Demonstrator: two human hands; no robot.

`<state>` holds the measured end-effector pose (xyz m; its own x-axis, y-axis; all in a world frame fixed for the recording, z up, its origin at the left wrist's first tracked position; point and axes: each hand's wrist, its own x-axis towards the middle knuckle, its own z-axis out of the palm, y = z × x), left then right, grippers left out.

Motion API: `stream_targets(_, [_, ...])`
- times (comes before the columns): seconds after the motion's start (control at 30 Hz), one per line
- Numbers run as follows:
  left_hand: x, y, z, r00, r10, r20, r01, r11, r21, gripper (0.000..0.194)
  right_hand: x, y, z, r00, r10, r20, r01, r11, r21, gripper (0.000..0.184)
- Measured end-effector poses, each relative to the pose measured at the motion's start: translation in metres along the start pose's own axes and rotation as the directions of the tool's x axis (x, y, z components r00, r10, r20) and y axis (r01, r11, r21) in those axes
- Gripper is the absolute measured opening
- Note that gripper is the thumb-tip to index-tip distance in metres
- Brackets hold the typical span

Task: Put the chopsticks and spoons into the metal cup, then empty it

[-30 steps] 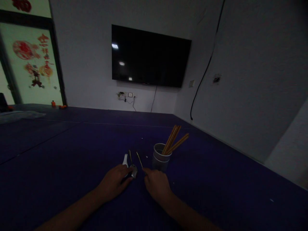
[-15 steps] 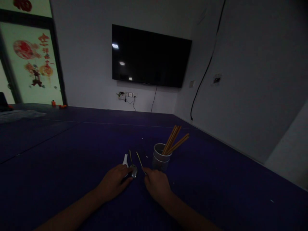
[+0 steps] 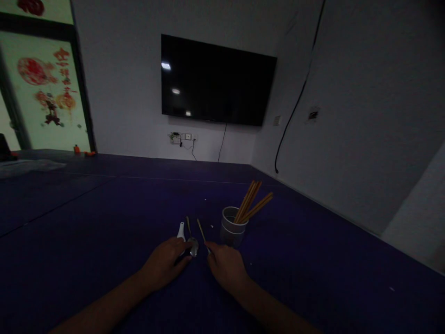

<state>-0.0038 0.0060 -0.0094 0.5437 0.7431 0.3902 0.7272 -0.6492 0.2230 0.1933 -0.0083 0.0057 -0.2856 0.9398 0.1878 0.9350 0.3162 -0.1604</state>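
Resting palm-down on the dark purple surface [image 3: 86,222], the left hand [image 3: 166,265] lies with its fingers spread loosely over the near ends of a white spoon [image 3: 181,230] and a metal spoon [image 3: 193,247]; it looks to be touching them rather than gripping, though the dim light keeps me from telling for sure. The right hand [image 3: 225,268], just to its 3 o'clock and apart from it, has its fingertips at the near end of a thin chopstick [image 3: 201,230] that lies flat and points toward 11 o'clock. Whether the fingers have pinched the stick or only press on it I cannot tell.

At about 1 o'clock from the right hand, close by, stands a pale cup [image 3: 232,228] holding a bundle of chopsticks [image 3: 252,202] that lean out toward 2 o'clock. A dark wall screen [image 3: 215,81] hangs at 12 o'clock.

The risks I would judge from here: the leaning bundle makes the cup top-heavy, so a knuckle or wrist brushing it could tip it over and scatter the sticks. The lone chopstick is thin and flat on the surface, so a pinch may slip and roll it against the metal spoon.
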Motion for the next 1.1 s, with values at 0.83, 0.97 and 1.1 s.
stream_targets(0.83, [-0.0018,0.0008,-0.0056,1.000,0.010,0.006,-0.010,1.000,0.002,0.029,-0.0043,-0.0078,-0.0081,1.000,-0.018,-0.017,0.018,1.000,0.006,0.035])
stream_targets(0.97, [-0.0014,0.0013,-0.0048,1.000,0.000,0.003,0.000,1.000,0.007,0.029,-0.0033,-0.0068,-0.0070,1.000,-0.011,-0.019,0.011,1.000,0.003,0.035])
stream_targets(1.1, [-0.0013,0.0007,-0.0033,1.000,0.002,0.008,-0.002,1.000,-0.008,0.029,-0.0025,-0.0051,-0.0055,1.000,-0.014,-0.019,0.014,1.000,0.015,0.035])
